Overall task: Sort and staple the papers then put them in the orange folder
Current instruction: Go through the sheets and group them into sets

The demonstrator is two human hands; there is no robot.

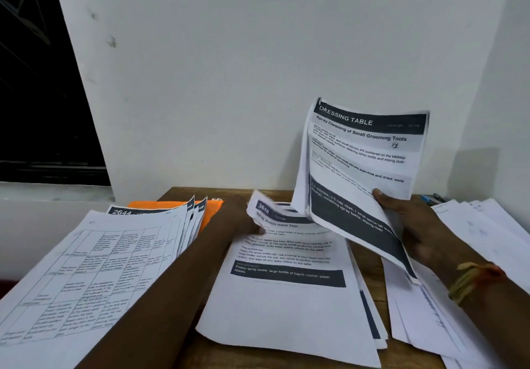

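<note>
My right hand (pixel 413 219) holds up a few printed sheets headed "Dressing Table" (pixel 361 167), bent and lifted above the desk. My left hand (pixel 243 219) pinches the curled top edge of the top sheet of the middle paper pile (pixel 286 297), headed "3616". A stack of sheets with tables, headed "2644" (pixel 94 268), lies at the left. Behind it the orange folder (pixel 160 205) lies flat, mostly covered by that stack. No stapler is in view.
More loose white sheets (pixel 473 254) lie fanned at the right under my right forearm. Pens (pixel 433 198) rest at the desk's far right by the wall. The wooden desk (pixel 200 351) butts against a white wall; a dark window is at left.
</note>
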